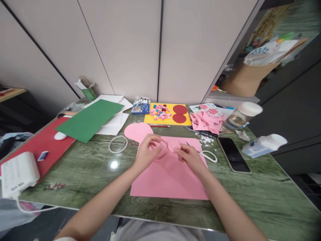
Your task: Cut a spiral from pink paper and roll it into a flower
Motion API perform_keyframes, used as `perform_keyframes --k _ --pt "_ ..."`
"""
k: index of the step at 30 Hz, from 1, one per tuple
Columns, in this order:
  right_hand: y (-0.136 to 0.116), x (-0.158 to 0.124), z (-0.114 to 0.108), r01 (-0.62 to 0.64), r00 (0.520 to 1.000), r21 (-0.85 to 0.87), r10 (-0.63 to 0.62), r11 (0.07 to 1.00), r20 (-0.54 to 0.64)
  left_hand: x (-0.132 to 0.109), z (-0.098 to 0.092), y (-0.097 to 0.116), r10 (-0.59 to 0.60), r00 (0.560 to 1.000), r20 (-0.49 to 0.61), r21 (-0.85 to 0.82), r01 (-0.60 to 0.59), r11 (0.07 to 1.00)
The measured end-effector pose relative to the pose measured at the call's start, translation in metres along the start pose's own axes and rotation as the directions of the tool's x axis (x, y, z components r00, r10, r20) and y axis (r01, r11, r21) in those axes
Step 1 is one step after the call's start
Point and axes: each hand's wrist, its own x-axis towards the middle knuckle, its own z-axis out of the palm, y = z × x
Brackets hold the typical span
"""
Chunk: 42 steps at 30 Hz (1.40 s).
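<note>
A large pink paper sheet [170, 177] lies on the green marble table [87, 170] in front of me. Over its far end both hands work a curled pink paper strip [168, 146]. My left hand [146, 151] pinches the strip's left side with curled fingers. My right hand [189, 156] pinches its right side, fingers bent. A pink paper circle [137, 131] lies just beyond my left hand. White-handled scissors [208, 155] rest beside my right hand.
A white tape ring [117, 144], green sheet [90, 119], red sheet [40, 144] and white device [18, 172] lie left. Yellow sheet with pink bits and red circles [168, 113], marker box [140, 106] and pink scraps [207, 122] sit behind. Phone [233, 154] and two bottles [263, 144] lie right.
</note>
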Motion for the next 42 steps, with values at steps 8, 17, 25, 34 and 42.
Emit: perform_keyframes --k 8,17,25,34,42 --pt "0.004 0.000 -0.003 -0.018 0.995 -0.030 0.021 0.999 0.102 0.002 -0.004 -0.004 -0.210 0.931 0.299 -0.071 0.241 0.968" --pt "0.002 -0.004 0.011 -0.043 0.991 -0.129 0.059 0.991 0.120 -0.001 0.004 -0.017 -0.357 0.872 0.334 -0.169 0.428 0.888" --pt "0.003 -0.005 0.006 0.214 0.960 -0.421 -0.269 0.882 -0.075 -0.007 0.002 -0.016 -0.187 0.941 0.283 0.142 0.151 0.978" --pt "0.009 0.001 -0.002 0.010 0.967 0.096 0.015 0.995 -0.256 -0.001 -0.004 -0.012 -0.179 0.983 0.045 0.023 0.179 0.984" --pt "0.011 0.003 -0.004 -0.133 0.978 0.467 0.191 0.874 -0.080 0.001 0.002 -0.009 -0.320 0.888 0.330 -0.178 0.391 0.903"
